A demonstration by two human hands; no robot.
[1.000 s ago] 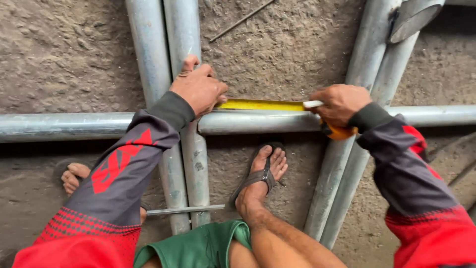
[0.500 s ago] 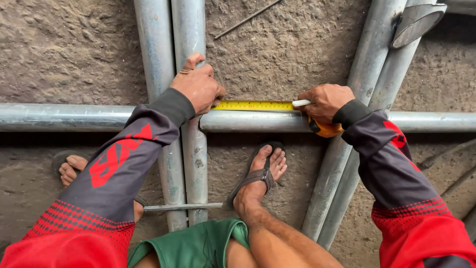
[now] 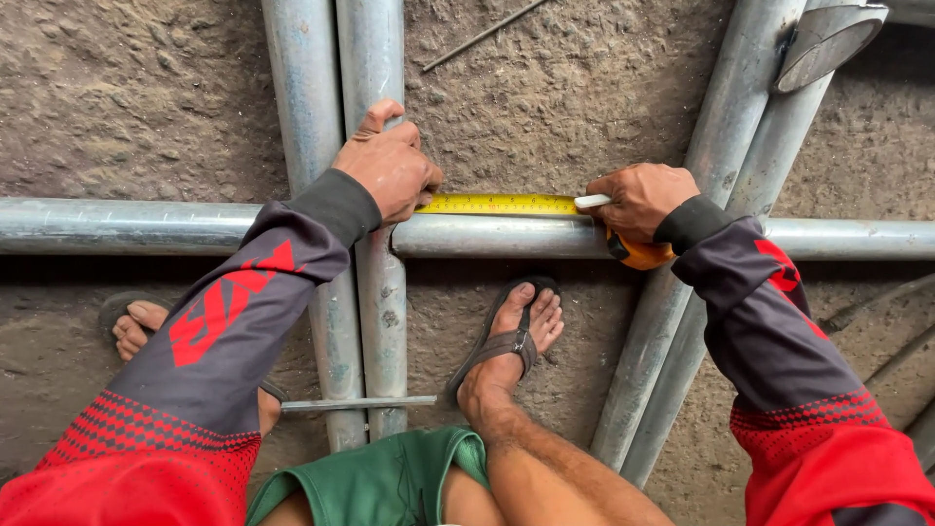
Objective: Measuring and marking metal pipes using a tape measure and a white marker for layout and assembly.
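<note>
**Tape stretched along a horizontal pipe**

The left hand (image 3: 390, 173) presses down where the horizontal steel pipe (image 3: 506, 237) crosses a pair of upright pipes (image 3: 375, 292), its fingers closed over the free end of the yellow measuring tape (image 3: 502, 204), apparently pinning that end at the crossing so it cannot slip. The right hand (image 3: 638, 200) sits further right on the same pipe, clamped around the orange tape case (image 3: 643, 255), with a white marker-like stick (image 3: 592, 201) tucked under its fingers and pointing at the blade. The tape lies flat and taut along the far edge of the horizontal pipe, between the two hands, which seems to be why both grip firmly: slack would spoil the reading.

A sandalled foot (image 3: 511, 336) rests on the rough concrete floor (image 3: 146, 97) just near of the pipe, between the uprights and two slanted pipes (image 3: 672, 321) at right. A thin metal rod (image 3: 355, 402) lies across the uprights near the person's green shorts (image 3: 380, 477).
</note>
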